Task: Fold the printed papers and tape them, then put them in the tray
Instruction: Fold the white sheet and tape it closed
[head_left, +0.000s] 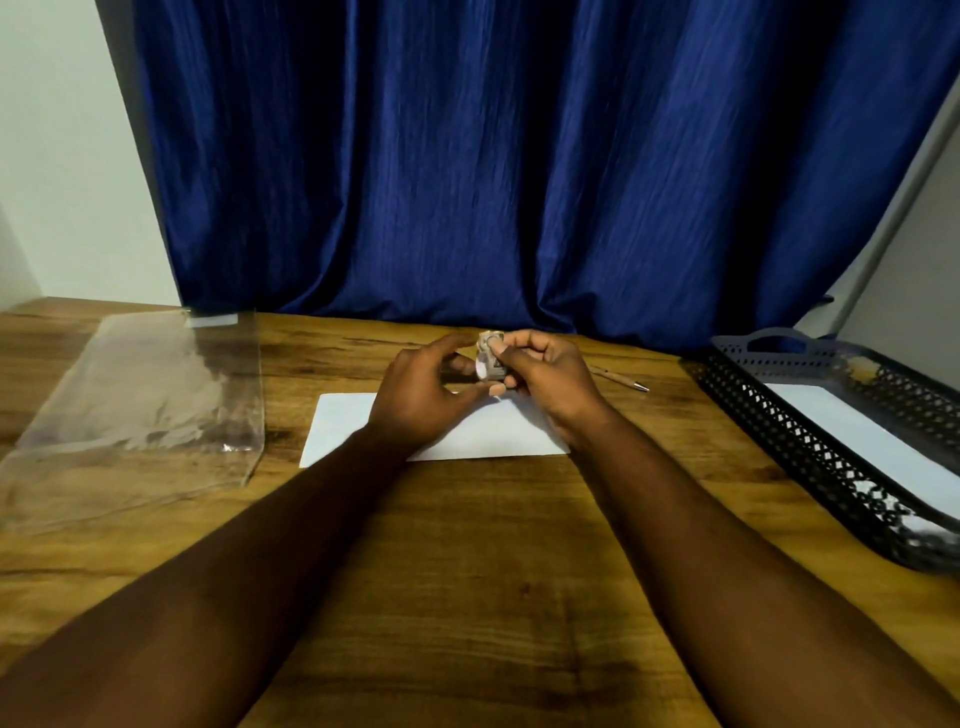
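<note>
**A:** Where's the sheet?

**B:** The folded white paper (467, 436) lies flat on the bench (467, 561) at frame center, beneath both hands. As far as I can see, neither hand touches it. 1 more white sheet (852, 421) lies in the black mesh tray (810, 415) at the right edge.

**A:** And the hands?

**B:** The right hand (550, 379) pinches a small tape roll (490, 358) in its fingers, raised over the paper's far edge. The left hand (421, 389) is curled right beside the roll, thumb low. I cannot tell whether it has caught the tape's loose end.

**A:** What could go wrong?

**B:** Nothing seems to pin the fold, so I'd guess it could spring open or slide before any tape lands. A strip pulled free might curl onto itself, cling to the fingers, or go down crooked and miss the flap. The pen (623, 379) just behind the right hand could get knocked toward the tray. The clear plastic sleeve (145, 395) at left is well apart.
</note>
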